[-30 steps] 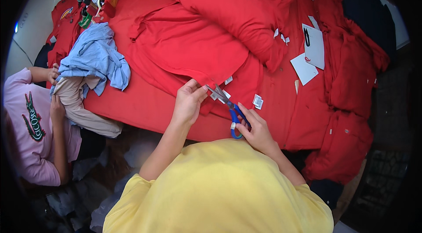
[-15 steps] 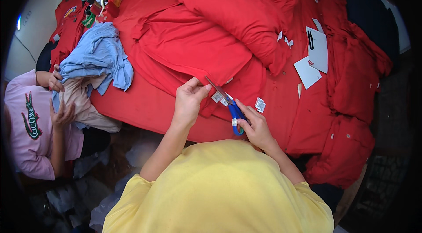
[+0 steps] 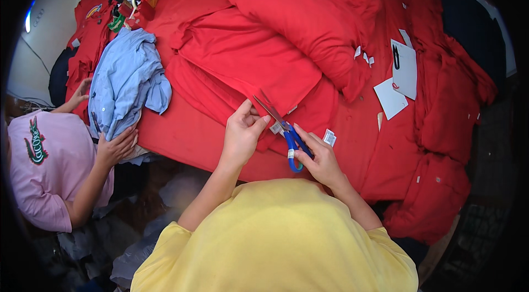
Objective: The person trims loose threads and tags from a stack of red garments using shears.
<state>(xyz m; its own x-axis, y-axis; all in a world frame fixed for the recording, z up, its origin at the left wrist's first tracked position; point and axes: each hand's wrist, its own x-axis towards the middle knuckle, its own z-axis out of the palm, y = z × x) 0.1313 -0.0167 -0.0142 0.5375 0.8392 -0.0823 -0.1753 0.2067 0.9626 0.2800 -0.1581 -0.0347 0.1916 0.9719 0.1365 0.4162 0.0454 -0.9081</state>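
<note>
While the right hand (image 3: 320, 161) was closed around the blue handles of a pair of scissors (image 3: 290, 140), with their blades apart and angled toward the left hand, the left hand (image 3: 241, 135) was curled, thumb and forefinger near each other beside the blades; whether they pinched anything could not be told. The red garment (image 3: 259, 52) lay on the red-covered desk (image 3: 171, 140) just beyond both hands, its near edge partly hidden by the left hand and blades. A bulky red heap (image 3: 317, 22) covered its far side. White tags (image 3: 329, 137) lay near the scissors, two white cards (image 3: 405, 71) farther right, a dark bundle (image 3: 471, 33) beyond. At the left, a tape roll (image 3: 135, 1) sat behind a light-blue shirt (image 3: 129, 74), on which a co-worker's hand (image 3: 117, 147) rested. Half a second earlier the blades had looked nearly together, and the shirt had left more of the beige cloth showing.
</note>
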